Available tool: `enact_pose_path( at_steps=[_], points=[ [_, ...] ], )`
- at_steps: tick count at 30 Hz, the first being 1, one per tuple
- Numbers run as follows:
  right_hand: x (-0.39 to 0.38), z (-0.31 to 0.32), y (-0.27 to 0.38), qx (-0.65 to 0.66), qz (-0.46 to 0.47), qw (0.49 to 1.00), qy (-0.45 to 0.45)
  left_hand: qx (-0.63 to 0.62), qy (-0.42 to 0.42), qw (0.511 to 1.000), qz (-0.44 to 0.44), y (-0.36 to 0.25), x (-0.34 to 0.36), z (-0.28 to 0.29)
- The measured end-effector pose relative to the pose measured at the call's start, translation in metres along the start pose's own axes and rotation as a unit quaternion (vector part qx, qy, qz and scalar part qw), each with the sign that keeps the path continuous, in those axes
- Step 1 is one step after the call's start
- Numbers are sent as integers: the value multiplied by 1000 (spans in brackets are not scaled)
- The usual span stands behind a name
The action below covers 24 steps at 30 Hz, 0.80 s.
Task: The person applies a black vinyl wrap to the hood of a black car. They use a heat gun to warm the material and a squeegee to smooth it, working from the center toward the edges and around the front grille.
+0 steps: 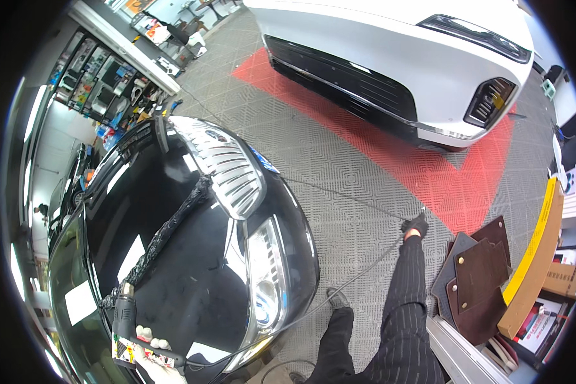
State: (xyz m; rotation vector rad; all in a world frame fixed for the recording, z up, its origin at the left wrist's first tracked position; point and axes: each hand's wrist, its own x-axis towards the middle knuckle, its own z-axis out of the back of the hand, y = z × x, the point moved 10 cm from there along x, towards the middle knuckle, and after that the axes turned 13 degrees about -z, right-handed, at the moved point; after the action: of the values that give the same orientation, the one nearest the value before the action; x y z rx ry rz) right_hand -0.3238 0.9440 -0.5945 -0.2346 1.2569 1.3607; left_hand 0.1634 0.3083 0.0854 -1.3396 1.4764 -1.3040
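Dark-grey heat gun (pixel 125 317), metal nozzle (pixel 127 290)

Dark print on a yellow label (pixel 532 242) of a long box (pixel 535 283), right; red lettering on a white package (pixel 536 326), lower right; illegible sticker (pixel 123 351) on a heat gun (pixel 125 313), lower left; blurred blue licence plate (pixel 264 160) on the black car (pixel 192 281), centre.

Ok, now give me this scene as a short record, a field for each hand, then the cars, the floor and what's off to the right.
Left hand: white glove, gripping heat gun
Right hand: black glove, at cord; grip unclear
Black car: crumpled black strip across hood
White car: front end showing
Floor: grey and red tiles
Right side: brown mats, long box
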Motion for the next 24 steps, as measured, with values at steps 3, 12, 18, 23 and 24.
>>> enact_pose_path(
  at_steps=[3, 12, 18, 23, 24],
  points=[
    [-30, 15, 8, 201, -49, 976, 59, 16, -3, 1000, -10, 6, 0, 17],
    [-144, -29, 40, 240, 16, 947, 211, -110, 56, 991, 46, 28, 17, 64],
    [-370, -68, 142, 63, 197, 881, 426, -131, -22, 991, 12, -2, 13, 123],
    [-646, -40, 195, 22, 361, 746, 560, -151, -62, 985, -54, -45, -1, 180],
    [-697, -27, 193, 12, 403, 711, 576, -138, -85, 985, -59, -50, -6, 198]
  ],
)
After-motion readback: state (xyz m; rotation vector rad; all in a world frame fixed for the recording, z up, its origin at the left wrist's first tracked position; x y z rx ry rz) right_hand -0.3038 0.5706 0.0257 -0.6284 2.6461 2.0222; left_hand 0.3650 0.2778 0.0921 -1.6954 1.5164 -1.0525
